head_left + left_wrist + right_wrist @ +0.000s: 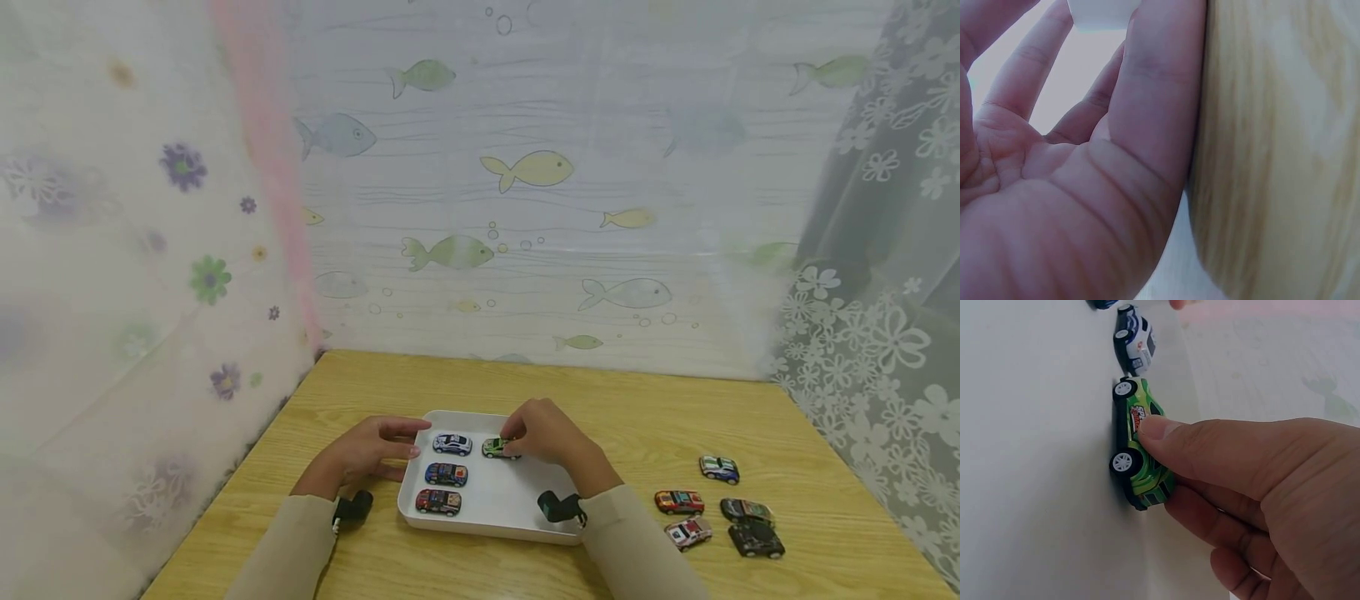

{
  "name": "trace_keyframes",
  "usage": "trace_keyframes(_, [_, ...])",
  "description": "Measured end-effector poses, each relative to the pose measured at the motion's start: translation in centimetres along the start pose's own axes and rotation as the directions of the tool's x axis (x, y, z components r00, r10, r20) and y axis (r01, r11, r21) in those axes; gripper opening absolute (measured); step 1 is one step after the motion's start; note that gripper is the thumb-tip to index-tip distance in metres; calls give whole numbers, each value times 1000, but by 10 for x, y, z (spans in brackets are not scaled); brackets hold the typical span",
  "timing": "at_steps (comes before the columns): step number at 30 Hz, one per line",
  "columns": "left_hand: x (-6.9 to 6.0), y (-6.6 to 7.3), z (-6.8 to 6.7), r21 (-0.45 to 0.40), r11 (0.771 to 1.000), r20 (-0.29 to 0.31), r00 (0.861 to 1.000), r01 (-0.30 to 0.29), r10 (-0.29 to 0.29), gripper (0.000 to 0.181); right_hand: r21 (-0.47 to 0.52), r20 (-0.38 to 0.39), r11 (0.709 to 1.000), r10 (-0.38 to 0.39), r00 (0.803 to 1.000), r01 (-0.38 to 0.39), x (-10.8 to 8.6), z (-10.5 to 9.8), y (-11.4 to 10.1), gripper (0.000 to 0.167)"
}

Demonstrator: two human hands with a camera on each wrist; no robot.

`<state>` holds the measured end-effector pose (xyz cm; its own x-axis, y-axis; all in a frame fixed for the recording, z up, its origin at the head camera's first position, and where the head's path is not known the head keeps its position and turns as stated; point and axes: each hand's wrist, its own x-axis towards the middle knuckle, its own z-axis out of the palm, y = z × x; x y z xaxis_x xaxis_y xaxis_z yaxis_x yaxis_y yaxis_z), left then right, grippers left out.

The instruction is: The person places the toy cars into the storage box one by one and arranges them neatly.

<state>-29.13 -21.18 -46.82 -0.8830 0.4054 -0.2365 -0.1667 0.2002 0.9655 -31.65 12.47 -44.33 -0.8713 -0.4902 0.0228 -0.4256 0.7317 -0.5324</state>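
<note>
My right hand [546, 432] pinches a green toy car [1138, 434] between thumb and fingers, over the floor of a white tray [517, 523] near its far side. In the right wrist view the car's wheels are at or very near the tray surface. A white-and-blue toy car [452, 444] sits to its left, with a blue toy car [446, 475] and a dark red toy car [438, 502] below in a column. At the tray's left edge is my left hand [367, 450], its fingers loosely extended and holding no car; whether they touch the rim is unclear.
On the wooden table [360, 567], right of the tray, lie several toy cars, among them a red-and-yellow car [679, 502], a white-and-red car [687, 532], a green-striped car [719, 468] and a black car [756, 539]. Patterned curtains [525, 225] stand behind.
</note>
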Motion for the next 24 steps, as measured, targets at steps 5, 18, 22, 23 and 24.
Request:
trace_keyframes(5, [2, -2, -1, 3, 1000, -4, 1000, 4, -4, 53, 3, -3, 1000, 4, 1000, -4, -1, -1, 2, 11])
trace_keyframes(18, [2, -2, -2, -6, 1000, 12, 1000, 5, -5, 53, 55, -53, 998, 27, 998, -24, -27, -28, 19, 20])
trace_keyframes(22, [1, -2, -2, -6, 1000, 9, 1000, 9, -9, 52, 16, -70, 1000, -17, 997, 18, -42, -40, 34, 25])
trace_keyframes(23, [2, -2, -2, -5, 1000, 8, 1000, 10, -10, 52, -1, -73, 1000, -26, 997, 26, -46, -43, 38, 26])
trace_keyframes(24, [2, -2, -2, -5, 1000, 6, 1000, 12, -12, 52, -17, -75, 999, -34, 997, 33, -51, -46, 42, 27])
